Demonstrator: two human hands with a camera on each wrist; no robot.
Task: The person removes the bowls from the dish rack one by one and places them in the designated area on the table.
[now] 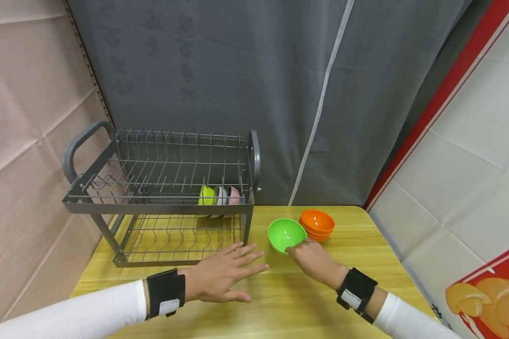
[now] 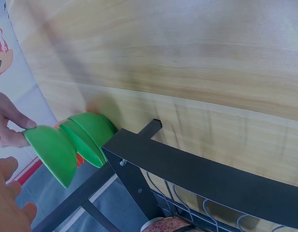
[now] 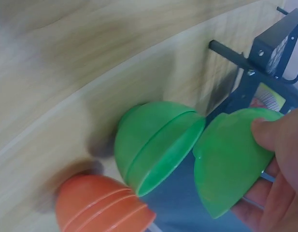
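Observation:
My right hand (image 1: 316,261) pinches the rim of a green bowl (image 3: 231,159) between thumb and fingers. In the right wrist view that bowl is tilted, held just off a stack of green bowls (image 3: 156,145) on the table. From the head, the green bowls (image 1: 286,233) overlap and look like one. Beside them stands a stack of orange bowls (image 1: 316,223). My left hand (image 1: 226,273) is spread, palm down and holding nothing, in front of the dish rack's right front corner. Its fingers (image 2: 6,169) show at the edge of the left wrist view.
A dark two-tier dish rack (image 1: 161,209) stands on the left of the wooden table (image 1: 275,306). Near its right end are a lime bowl (image 1: 206,195), a whitish bowl (image 1: 222,196) and a pink bowl (image 1: 234,196). A grey curtain (image 1: 220,66) hangs behind.

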